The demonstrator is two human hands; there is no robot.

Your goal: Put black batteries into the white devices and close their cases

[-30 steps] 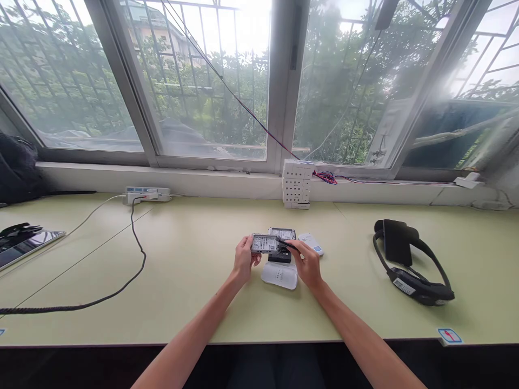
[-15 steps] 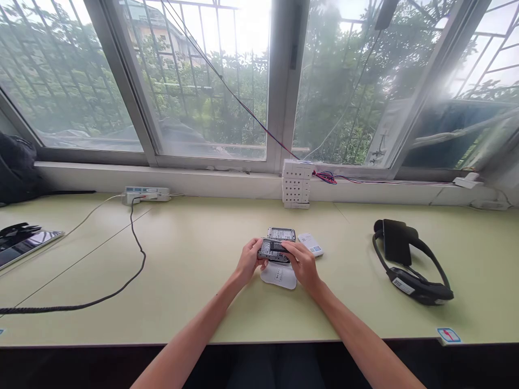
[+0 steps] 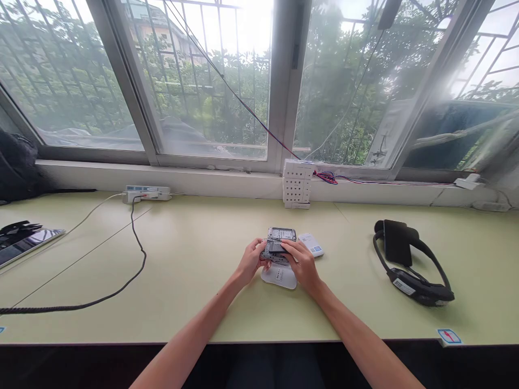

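Note:
My left hand (image 3: pixel 250 263) is closed around the left edge of a small opened electronic device (image 3: pixel 267 256), its inside facing up. A flat black battery (image 3: pixel 276 247) with pale print lies over the device's opening, and the fingers of my right hand (image 3: pixel 303 263) grip it from the right. Whether the battery sits fully in the recess I cannot tell. Just behind is a second opened device (image 3: pixel 282 233) with a labelled inside. Below my hands lies a white back cover (image 3: pixel 279 276), inner side up. Right of them rests a white rounded device or cover (image 3: pixel 311 245) with a blue printed patch.
A stack of white boxes (image 3: pixel 297 183) stands by the window sill. To the right lies a black head strap (image 3: pixel 413 286) with a phone-like slab (image 3: pixel 396 242). At left are a power strip (image 3: pixel 146 193), a black cable (image 3: pixel 140 259) and a tablet (image 3: pixel 30 246).
The battery has shifted slightly left over the device in my left hand, and more of its printed face shows. Both hands stay nearly in place.

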